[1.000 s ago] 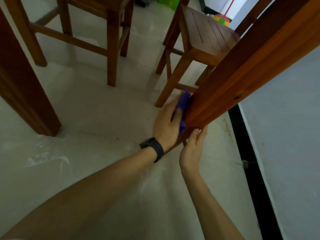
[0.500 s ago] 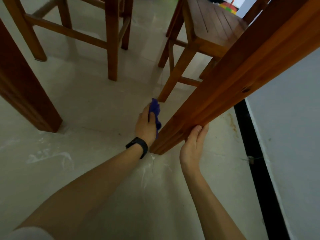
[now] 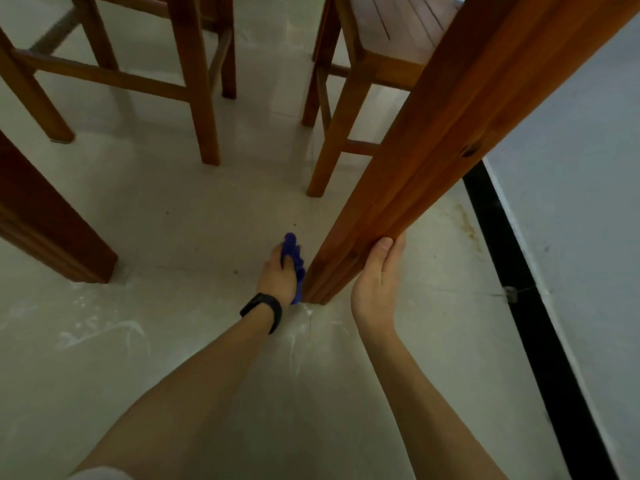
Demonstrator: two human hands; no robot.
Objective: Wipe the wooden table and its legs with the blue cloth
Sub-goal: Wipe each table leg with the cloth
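The table leg [image 3: 433, 161] is smooth varnished wood, the blue cloth [image 3: 293, 258] soft, the floor [image 3: 194, 220] glossy.

left hand [image 3: 277, 277] grips blue cloth [image 3: 292, 252] low, right hand [image 3: 375, 282] flat with fingers straight, arms extended.

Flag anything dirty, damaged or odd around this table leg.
The floor shows white streaky smears at the foot of the table leg, and a brownish stain beside the black skirting. The leg's dark spot looks like a knot.

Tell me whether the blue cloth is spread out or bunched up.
Bunched up: the blue cloth is a crumpled wad gripped in the left hand, at the foot of the table leg.
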